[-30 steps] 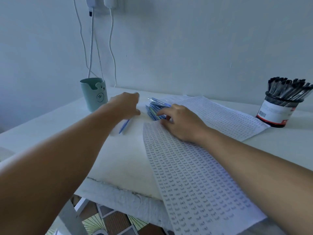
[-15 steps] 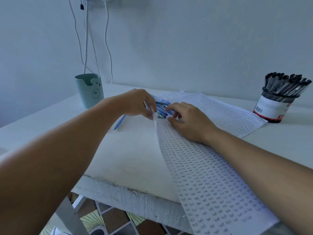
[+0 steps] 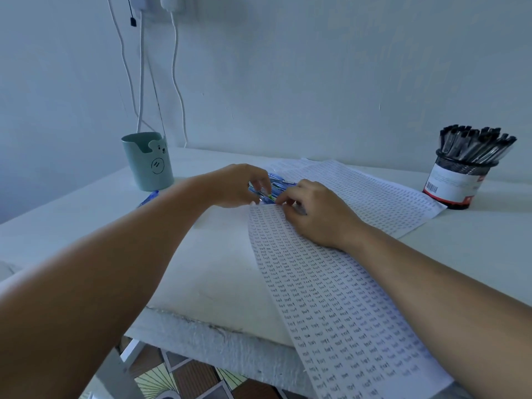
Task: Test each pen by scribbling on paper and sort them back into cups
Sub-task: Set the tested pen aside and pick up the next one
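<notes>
Head view: we record two bare hands meeting over a pile of blue pens (image 3: 277, 187) at the far end of the near sheet of paper (image 3: 331, 298), on the white table (image 3: 201, 272). The left hand (image 3: 236, 185) reaches in from the left with its fingers curled down onto the pile; the fingertips sit among the pens, but we cannot tell whether any one pen is actually pinched. The right hand (image 3: 319, 214) rests on the near sheet with its fingers bent toward the same pile, fingertips touching the pen ends; whether it has hold of a pen is likewise not resolvable. One further blue pen (image 3: 149, 197) lies apart on the table, just in front of the green cup (image 3: 148, 161), which bears a bear face and stands at the left near the wall. We see no pens rising above its rim. A second sheet of paper (image 3: 374, 194) lies behind the first, both covered in rows of small scribbles. At the far right stands a mesh cup (image 3: 457, 180) packed with black pens (image 3: 475, 145). Cables (image 3: 175, 82) hang down the wall behind the green cup.
</notes>
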The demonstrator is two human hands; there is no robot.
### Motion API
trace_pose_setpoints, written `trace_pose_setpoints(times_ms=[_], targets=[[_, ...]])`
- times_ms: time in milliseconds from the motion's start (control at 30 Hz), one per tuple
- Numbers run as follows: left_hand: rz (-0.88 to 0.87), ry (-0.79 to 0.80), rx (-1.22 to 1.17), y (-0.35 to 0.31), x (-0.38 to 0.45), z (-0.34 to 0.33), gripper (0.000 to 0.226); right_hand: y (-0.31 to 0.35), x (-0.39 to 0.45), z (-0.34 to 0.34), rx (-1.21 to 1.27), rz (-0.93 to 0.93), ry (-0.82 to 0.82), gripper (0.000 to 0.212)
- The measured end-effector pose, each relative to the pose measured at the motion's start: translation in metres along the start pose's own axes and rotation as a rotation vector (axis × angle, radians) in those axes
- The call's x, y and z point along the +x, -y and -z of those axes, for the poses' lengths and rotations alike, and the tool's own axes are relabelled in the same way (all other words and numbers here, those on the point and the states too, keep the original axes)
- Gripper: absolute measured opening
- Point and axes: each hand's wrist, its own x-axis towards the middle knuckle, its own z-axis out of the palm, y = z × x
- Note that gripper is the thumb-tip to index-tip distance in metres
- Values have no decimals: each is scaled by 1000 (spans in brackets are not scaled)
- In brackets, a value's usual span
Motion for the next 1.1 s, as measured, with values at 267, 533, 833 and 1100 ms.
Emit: trace_pose_setpoints(times_ms=[267,533,833,1100], targets=[[15,-82,-42,3,5,-1,13,-1,0,1,-28,-17,10,16],[-16,1,8,-16,14,-2,19,-4,2,1,-19,-112,-1,18],[-56,161,72,-32,26,2,13,-10,0,1,69,-196,-42,24],[-111,114,9,-31,24,-3,14,-16,1,9,260,-291,-148,31]])
